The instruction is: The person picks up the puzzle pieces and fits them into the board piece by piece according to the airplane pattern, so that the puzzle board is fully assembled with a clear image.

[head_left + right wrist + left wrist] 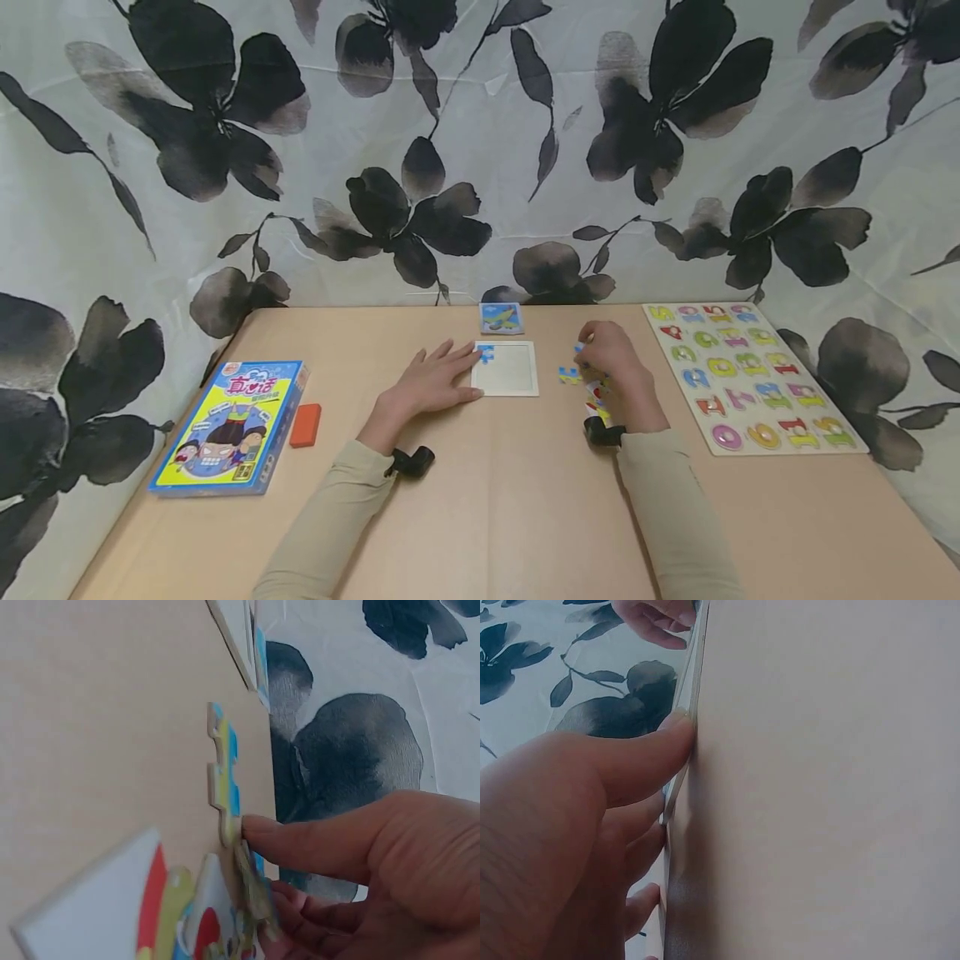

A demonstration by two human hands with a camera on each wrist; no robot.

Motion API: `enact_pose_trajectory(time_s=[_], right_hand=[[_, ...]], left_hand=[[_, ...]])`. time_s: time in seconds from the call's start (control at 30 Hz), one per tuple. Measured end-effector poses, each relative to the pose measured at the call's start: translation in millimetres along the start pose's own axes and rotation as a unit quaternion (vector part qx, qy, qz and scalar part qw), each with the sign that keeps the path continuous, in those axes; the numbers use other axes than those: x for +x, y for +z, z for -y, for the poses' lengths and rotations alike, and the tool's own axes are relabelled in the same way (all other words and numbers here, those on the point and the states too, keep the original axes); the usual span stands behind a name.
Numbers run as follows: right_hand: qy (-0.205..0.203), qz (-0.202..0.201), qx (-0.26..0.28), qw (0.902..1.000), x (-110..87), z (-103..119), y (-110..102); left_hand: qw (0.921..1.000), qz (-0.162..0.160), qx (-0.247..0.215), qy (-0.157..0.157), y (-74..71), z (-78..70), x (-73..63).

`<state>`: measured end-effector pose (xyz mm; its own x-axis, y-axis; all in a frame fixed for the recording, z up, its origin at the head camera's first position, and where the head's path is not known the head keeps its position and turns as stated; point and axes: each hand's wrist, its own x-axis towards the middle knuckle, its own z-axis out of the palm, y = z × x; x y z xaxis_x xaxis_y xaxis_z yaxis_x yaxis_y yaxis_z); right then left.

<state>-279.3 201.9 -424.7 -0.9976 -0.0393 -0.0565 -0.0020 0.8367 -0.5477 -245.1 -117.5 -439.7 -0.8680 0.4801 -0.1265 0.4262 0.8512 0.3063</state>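
A square white puzzle tray (513, 375) lies on the table, with a blue jigsaw piece (487, 354) in its upper left corner. My left hand (427, 383) rests flat at the tray's left side, fingers straight. Its thumb (649, 761) touches the tray's edge in the left wrist view. To the right of the tray, my right hand (615, 362) pinches a jigsaw piece (255, 889) between thumb and fingers, partly hidden by them. Beside it lies a blue and yellow piece (570, 375). Several colourful pieces (597, 400) lie partly under the right hand.
Behind the tray is a small picture card (501, 318). A blue and yellow box (228, 429) and an orange-red block (305, 426) lie at the left. On the right is a large board of colourful shapes (750, 379). A floral cloth (465, 150) hangs behind the table.
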Motion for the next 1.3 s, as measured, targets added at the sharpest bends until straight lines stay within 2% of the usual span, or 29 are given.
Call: enact_pose_trajectory(time_s=[0.13, 0.37, 0.5, 0.7, 0.83, 1.1, 1.3], right_hand=[[0.009, 0.009, 0.012, 0.9998, -1.9, 3.0, 0.8], [0.033, 0.038, 0.073, 0.996, -2.9, 4.0, 0.5], [0.022, 0.038, 0.082, 0.9956, 0.6, 2.9, 4.0], [0.002, 0.023, 0.129, 0.9914, 3.0, 6.7, 7.9], [-0.01, 0.011, 0.156, 0.9876, 1.3, 13.3, 8.5], [-0.038, 0.034, 0.208, 0.9767, -1.5, 27.1, 19.4], [-0.062, 0.011, 0.216, 0.9743, 1.3, 42.1, 32.0]], left_hand=[[1.0, 0.001, -0.003, 0.0, -0.4, -0.6, -0.5], [1.0, 0.001, 0.0, -0.001, 0.0, -0.2, -0.4], [1.0, 0.0, -0.005, 0.002, 0.3, 0.8, 0.1], [0.9999, -0.001, -0.01, 0.004, 1.3, 2.1, 0.6], [0.9999, 0.0, -0.01, 0.002, 0.5, 1.1, -0.8], [1.0, 0.001, -0.001, 0.003, -1.0, 0.5, -3.3], [1.0, -0.002, -0.007, 0.004, 0.8, 1.0, -1.6]])
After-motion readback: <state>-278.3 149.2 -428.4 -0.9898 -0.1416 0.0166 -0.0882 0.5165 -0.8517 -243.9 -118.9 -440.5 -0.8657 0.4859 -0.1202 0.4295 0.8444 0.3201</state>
